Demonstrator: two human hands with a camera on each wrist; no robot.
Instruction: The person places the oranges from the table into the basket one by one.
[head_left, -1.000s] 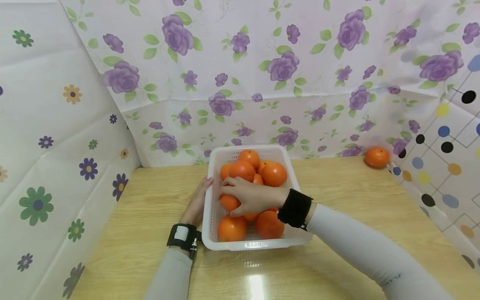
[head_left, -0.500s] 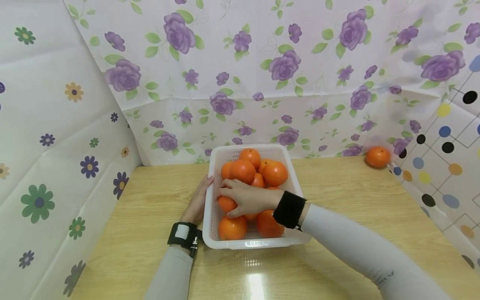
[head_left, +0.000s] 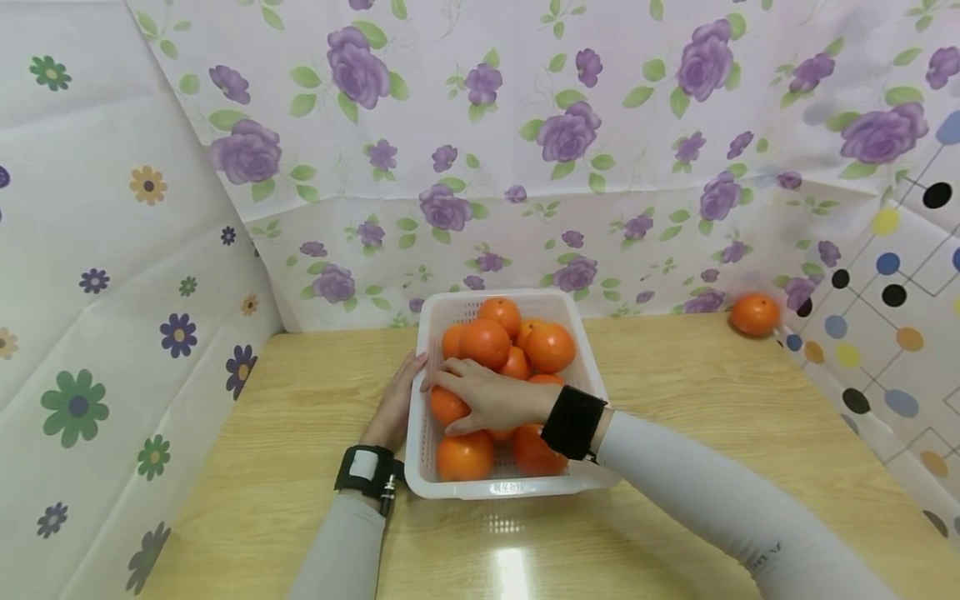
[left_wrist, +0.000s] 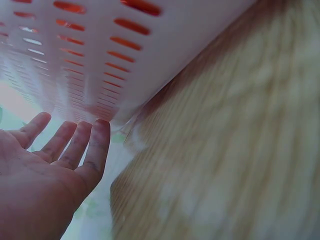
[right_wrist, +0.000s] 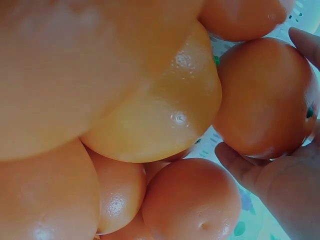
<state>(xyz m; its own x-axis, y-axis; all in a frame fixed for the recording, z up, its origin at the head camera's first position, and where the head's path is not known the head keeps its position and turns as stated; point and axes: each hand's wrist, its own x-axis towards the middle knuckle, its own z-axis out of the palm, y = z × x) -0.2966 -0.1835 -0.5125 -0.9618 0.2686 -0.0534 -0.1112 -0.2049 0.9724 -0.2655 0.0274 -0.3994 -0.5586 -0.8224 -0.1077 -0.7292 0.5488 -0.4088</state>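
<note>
A white plastic basket (head_left: 480, 490) filled with several oranges stands on the table in the head view. Inside it, my right hand (head_left: 501, 402) grips an orange (head_left: 447, 406) near the left wall, fingers over its far side and thumb on its near side. The right wrist view shows this orange (right_wrist: 265, 97) between fingers and thumb, beside other oranges (right_wrist: 192, 200). Along the basket's outer left side lies my left hand (head_left: 392, 410). In the left wrist view its fingers (left_wrist: 100, 140) are fairly straight, with fingertips against the slotted wall (left_wrist: 95, 65).
Another orange (head_left: 755, 314) sits alone at the table's back right corner. Flowered sheeting (head_left: 517, 167) hangs behind the wooden table (head_left: 315, 392). More patterned sheeting (head_left: 120, 333) borders the left side, and a dotted sheet (head_left: 900, 333) borders the right.
My right hand has shifted slightly left with the orange, bringing it closer to the basket's left wall. My left hand stays at the basket's side.
</note>
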